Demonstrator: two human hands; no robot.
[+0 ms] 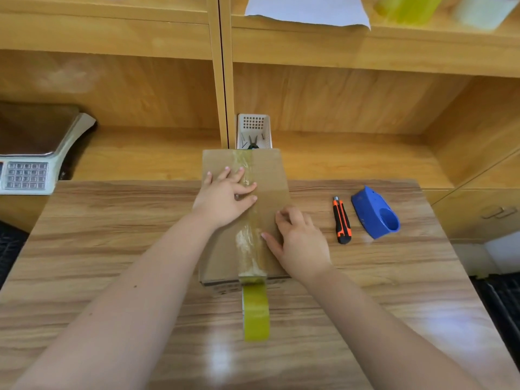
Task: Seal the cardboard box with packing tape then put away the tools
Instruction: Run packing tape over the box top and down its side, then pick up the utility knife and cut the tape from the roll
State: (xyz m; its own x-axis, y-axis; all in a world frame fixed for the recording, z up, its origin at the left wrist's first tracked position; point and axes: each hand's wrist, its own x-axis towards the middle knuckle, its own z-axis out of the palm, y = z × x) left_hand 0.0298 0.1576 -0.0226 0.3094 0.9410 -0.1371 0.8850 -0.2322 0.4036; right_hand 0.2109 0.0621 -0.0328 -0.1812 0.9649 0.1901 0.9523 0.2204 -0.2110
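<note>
A flat brown cardboard box (270, 175) lies in the middle of the wooden table, a strip of clear packing tape (249, 240) running lengthwise down its top seam. My left hand (223, 198) presses flat on the box's upper left, fingers spread over the tape. On the box's lower right lies my right hand (298, 240), thumb at the tape's edge and fingers curled. A yellowish tape roll (255, 311) hangs off the near end of the box, still joined to the strip. Right of the box lie an orange-black utility knife (342, 219) and a blue tape dispenser (375, 212).
A white perforated basket (254, 125) holding pliers stands behind the box against the shelf divider. A weighing scale (31, 161) with a keypad sits at the left. Wooden shelving rises behind; papers and green containers sit on the upper shelf. A drawer handle (499, 212) shows at the right.
</note>
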